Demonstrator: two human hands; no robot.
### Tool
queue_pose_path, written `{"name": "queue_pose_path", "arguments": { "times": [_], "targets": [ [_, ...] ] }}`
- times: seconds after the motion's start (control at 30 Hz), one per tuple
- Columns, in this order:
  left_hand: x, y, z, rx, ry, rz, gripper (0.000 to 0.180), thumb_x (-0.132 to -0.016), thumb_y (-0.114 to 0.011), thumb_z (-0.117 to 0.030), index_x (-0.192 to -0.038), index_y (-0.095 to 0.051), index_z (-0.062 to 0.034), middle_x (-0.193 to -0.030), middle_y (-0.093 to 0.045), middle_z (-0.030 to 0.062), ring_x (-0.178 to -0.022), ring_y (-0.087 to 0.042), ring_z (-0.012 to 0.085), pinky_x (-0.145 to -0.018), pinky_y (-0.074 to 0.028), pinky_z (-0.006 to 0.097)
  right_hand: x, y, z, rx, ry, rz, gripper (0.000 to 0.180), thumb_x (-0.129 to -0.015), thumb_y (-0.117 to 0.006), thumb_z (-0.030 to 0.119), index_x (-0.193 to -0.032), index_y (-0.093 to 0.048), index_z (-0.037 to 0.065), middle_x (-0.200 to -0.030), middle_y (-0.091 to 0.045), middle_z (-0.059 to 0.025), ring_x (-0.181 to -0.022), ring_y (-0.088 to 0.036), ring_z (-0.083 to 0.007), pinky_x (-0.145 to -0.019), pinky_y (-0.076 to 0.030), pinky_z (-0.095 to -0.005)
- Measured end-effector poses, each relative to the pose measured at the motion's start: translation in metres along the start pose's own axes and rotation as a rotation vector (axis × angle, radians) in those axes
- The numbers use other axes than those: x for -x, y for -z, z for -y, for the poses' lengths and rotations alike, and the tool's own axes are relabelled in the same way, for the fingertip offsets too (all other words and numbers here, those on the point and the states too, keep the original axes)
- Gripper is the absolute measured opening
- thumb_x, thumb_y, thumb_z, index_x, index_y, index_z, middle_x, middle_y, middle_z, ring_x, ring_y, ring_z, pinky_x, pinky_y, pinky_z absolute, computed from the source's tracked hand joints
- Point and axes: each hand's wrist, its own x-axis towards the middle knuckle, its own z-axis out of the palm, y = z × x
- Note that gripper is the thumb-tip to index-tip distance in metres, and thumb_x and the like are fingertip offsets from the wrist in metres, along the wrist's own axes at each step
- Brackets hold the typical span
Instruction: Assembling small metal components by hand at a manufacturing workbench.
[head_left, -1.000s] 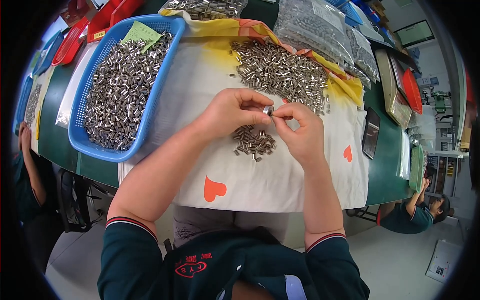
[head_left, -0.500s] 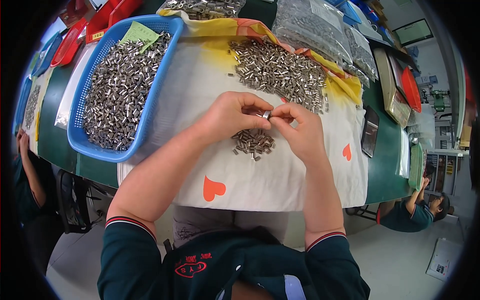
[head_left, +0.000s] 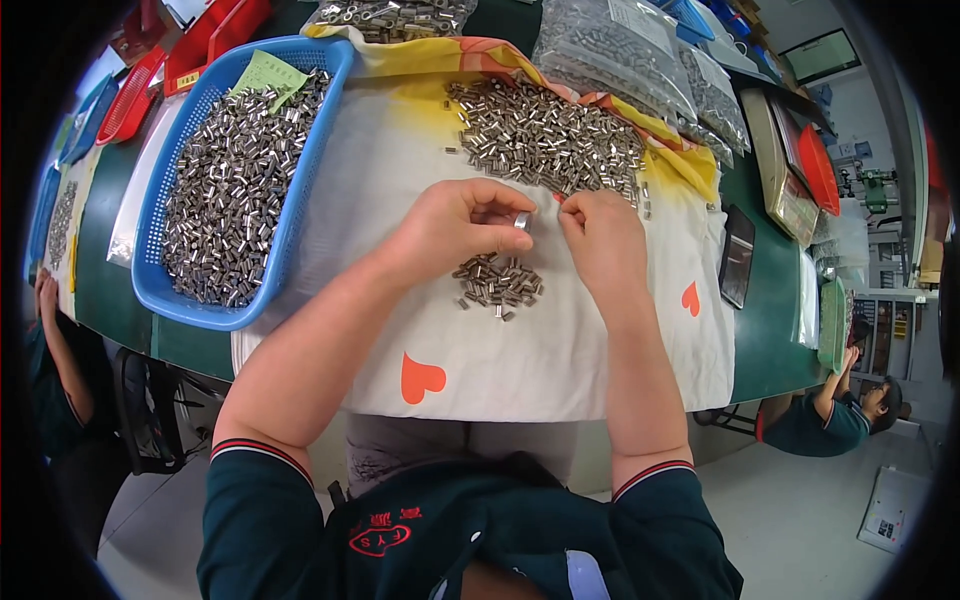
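Observation:
My left hand [head_left: 452, 228] is closed, thumb and fingers pinching a shiny silver ring-shaped metal piece [head_left: 522, 221]. Just to its right, apart from it, is my right hand [head_left: 602, 240], its thumb and forefinger pressed together at the near edge of a big heap of small metal sleeves [head_left: 550, 135]. Whatever sits in that pinch is too small or hidden to make out. Below my left hand lies a smaller heap of the same sleeves [head_left: 500, 283], partly covered by the fingers. All of this rests on a white cloth [head_left: 520, 370] with orange hearts.
A blue plastic basket [head_left: 143, 255] full of metal sleeves stands at left, a green paper slip [head_left: 268, 75] on top. Clear bags of parts [head_left: 610, 60] lie at the back. A dark phone [head_left: 738, 256] sits at right. Other people work at both sides.
My hands have come apart: the right has moved right and slightly away toward the big heap. The left keeps the ring-shaped piece, now tilted more upright.

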Motion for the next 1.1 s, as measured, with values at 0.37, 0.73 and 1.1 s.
{"name": "queue_pose_path", "arguments": {
  "times": [0.37, 0.73, 1.1],
  "targets": [
    [0.002, 0.002, 0.0, 0.002, -0.023, -0.017, 0.031, -0.071, -0.068, -0.002, -0.1, -0.057, 0.0036, -0.082, -0.059, 0.0018, -0.074, -0.054, 0.0051, -0.067, -0.046, 0.019, 0.011, 0.023, 0.026, -0.819, -0.131, 0.155, 0.006, -0.072, -0.058, 0.002, -0.078, -0.06, 0.001, -0.071, -0.058, -0.0073, -0.067, -0.057, -0.017, -0.068, -0.045, -0.0288],
    [0.001, -0.001, -0.001, -0.052, -0.019, -0.039, 0.031, -0.071, -0.068, -0.003, -0.1, -0.059, 0.0037, -0.08, -0.061, 0.0036, -0.071, -0.055, 0.0063, -0.064, -0.046, 0.02, 0.016, 0.009, 0.031, -0.372, 0.179, -0.042, 0.007, -0.071, -0.06, 0.002, -0.077, -0.059, 0.001, -0.07, -0.058, -0.0045, -0.065, -0.055, -0.0137, -0.063, -0.043, -0.0253],
    [0.002, -0.001, -0.004, -0.249, -0.049, 0.037, 0.031, -0.072, -0.067, 0.0, -0.101, -0.058, 0.0028, -0.084, -0.061, 0.0028, -0.074, -0.056, 0.006, -0.067, -0.047, 0.019, -0.005, 0.014, 0.006, -0.736, -0.147, 0.183, 0.011, -0.072, -0.061, 0.007, -0.082, -0.061, 0.002, -0.072, -0.06, -0.0083, -0.063, -0.056, -0.0181, -0.059, -0.044, -0.0262]
  ]
}}
